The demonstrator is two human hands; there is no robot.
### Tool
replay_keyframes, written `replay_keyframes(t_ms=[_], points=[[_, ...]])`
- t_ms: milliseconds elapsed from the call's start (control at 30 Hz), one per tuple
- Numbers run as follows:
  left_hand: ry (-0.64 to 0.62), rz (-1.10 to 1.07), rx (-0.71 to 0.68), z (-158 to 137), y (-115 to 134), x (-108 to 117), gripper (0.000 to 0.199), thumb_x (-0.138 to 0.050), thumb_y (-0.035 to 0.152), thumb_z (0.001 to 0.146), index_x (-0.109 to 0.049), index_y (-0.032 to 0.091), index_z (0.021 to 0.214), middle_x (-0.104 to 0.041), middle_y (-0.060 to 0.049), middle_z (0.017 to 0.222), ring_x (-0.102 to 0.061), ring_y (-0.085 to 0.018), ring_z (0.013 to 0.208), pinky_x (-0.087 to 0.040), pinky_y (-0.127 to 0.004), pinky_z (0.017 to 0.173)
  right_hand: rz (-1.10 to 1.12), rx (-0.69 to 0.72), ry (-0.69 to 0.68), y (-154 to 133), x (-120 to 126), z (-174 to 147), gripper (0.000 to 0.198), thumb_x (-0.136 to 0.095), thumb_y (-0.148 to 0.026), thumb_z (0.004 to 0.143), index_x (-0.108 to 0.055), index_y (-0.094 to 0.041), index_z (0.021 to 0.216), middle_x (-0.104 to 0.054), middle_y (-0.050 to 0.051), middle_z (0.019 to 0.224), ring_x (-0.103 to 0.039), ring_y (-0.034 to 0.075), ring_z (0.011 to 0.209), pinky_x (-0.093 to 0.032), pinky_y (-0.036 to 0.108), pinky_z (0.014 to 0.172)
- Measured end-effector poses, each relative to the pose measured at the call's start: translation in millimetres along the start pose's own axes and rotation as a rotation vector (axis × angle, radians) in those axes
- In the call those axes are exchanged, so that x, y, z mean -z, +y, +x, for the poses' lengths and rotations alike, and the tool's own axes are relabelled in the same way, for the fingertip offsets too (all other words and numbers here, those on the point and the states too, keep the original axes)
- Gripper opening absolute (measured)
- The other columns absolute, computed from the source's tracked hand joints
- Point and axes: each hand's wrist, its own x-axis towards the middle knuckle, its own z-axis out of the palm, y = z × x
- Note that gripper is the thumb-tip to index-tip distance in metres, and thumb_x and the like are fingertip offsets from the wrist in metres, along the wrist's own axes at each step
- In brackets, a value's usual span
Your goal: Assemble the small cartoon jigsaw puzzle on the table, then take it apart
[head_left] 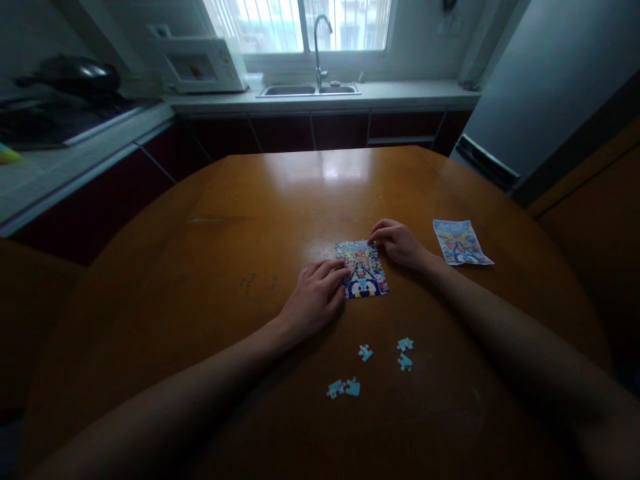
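Note:
A partly joined jigsaw puzzle (364,270) with a blue cartoon dog face lies flat on the wooden table. My left hand (320,290) rests on its left edge with the fingers stretched over it. At the puzzle's top right corner is my right hand (397,241), its thumb and fingertips pinched together. Whatever sits between those fingertips is too small to make out. Nearer to me lie several loose light blue pieces: a single jigsaw piece (365,353), a pair to its right (405,353), and a cluster (344,388) lower down.
To the right of the puzzle lies a creased picture sheet (463,242) with a similar print. The round-ended wooden table (225,227) fills the foreground. Beyond it stand a counter with a sink (290,91), a microwave (200,65) and a covered pan (75,73).

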Motion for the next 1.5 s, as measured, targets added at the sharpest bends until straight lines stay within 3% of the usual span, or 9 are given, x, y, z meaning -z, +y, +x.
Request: replay_keyframes(t_ms=[200,400,1033,1200,1333,1500], points=[[-0.005,0.006,-0.001,0.4,-0.2,0.3,0.033,-0.056,0.021,0.099,-0.062,0.027,0.132,-0.06,-0.004,0.142,-0.05,-0.027,0.132,-0.042,-0.053,0.111,0.0,0.0,-0.007,-1.2,0.7,-0.1,0.035,-0.051,-0.006,0.082,-0.08,-0.024,0.082,-0.068,0.008,0.096,-0.063,0.022,0.092,-0.051,0.039,0.085],[-0.01,0.018,0.004,-0.1,-0.1,0.2,0.034,-0.055,0.021,0.099,-0.062,0.025,0.133,-0.06,-0.005,0.143,-0.05,-0.028,0.132,-0.042,-0.053,0.11,0.024,-0.02,0.014,-2.6,0.2,-0.8,0.033,-0.05,-0.012,0.091,-0.081,-0.022,0.097,-0.07,0.01,0.098,-0.064,0.021,0.089,-0.052,0.038,0.08],[0.022,-0.007,0.004,-1.8,1.6,0.3,0.033,-0.062,0.022,0.095,-0.065,0.023,0.128,-0.06,-0.008,0.135,-0.053,-0.029,0.125,-0.043,-0.053,0.11,0.002,-0.004,0.016,-3.0,-0.3,0.8,0.027,-0.051,-0.016,0.093,-0.078,-0.017,0.093,-0.071,0.011,0.098,-0.065,0.021,0.089,-0.052,0.036,0.083],[0.006,0.008,-0.01,-1.6,0.1,-0.7,0.035,-0.06,0.023,0.097,-0.062,0.024,0.132,-0.058,-0.008,0.143,-0.052,-0.029,0.131,-0.043,-0.055,0.112,-0.056,-0.01,0.007,-7.5,3.6,-0.1,0.024,-0.053,-0.015,0.094,-0.077,-0.018,0.094,-0.07,0.01,0.099,-0.065,0.021,0.09,-0.052,0.036,0.084],[0.04,-0.009,0.017,-1.1,-4.0,-5.0,0.038,-0.048,0.017,0.101,-0.056,0.016,0.138,-0.054,-0.012,0.15,-0.047,-0.027,0.141,-0.04,-0.052,0.118,-0.186,0.067,-0.126,-50.7,14.3,-8.4,0.021,-0.059,-0.011,0.091,-0.076,-0.018,0.101,-0.069,0.012,0.108,-0.064,0.022,0.096,-0.051,0.036,0.086],[0.049,-0.017,0.045,-0.2,-6.3,-9.4,0.042,-0.049,0.016,0.099,-0.054,0.013,0.141,-0.053,-0.013,0.151,-0.046,-0.026,0.143,-0.038,-0.05,0.121,-0.157,0.323,-0.576,-154.9,17.3,-35.1,0.014,-0.062,-0.01,0.092,-0.074,-0.018,0.091,-0.071,0.007,0.101,-0.061,0.017,0.092,-0.048,0.031,0.084]])
